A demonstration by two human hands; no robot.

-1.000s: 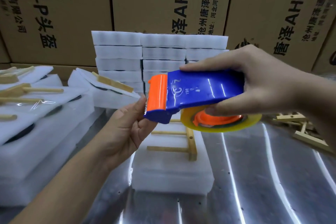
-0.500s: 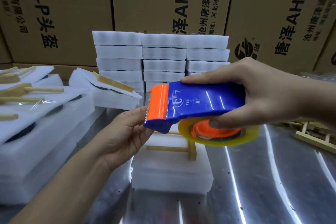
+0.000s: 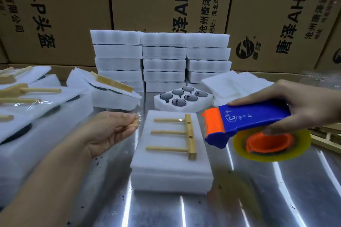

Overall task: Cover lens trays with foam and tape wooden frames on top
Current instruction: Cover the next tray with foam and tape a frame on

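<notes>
A foam-covered lens tray (image 3: 171,169) lies in the middle of the metal table with a wooden frame (image 3: 184,134) flat on top. My right hand (image 3: 299,105) grips a blue and orange tape dispenser (image 3: 245,125), held just right of the tray with its yellowish roll below. My left hand (image 3: 112,131) is left of the tray, fingertips pinching the clear tape end (image 3: 138,118). A strip of clear tape stretches across the frame's far prong between my hands. Behind it sits an uncovered lens tray (image 3: 184,105) with several dark lenses.
Stacks of white foam trays (image 3: 162,61) stand at the back before cardboard boxes (image 3: 166,0). Finished taped trays (image 3: 36,108) pile up on the left. Loose foam sheets (image 3: 236,84) lie back right, and spare wooden frames (image 3: 328,136) at the right edge.
My hands have pulled apart: the dispenser moved right and down, my left hand moved left drawing tape out over the tray. The head tilted, so the uncovered lens tray behind shows.
</notes>
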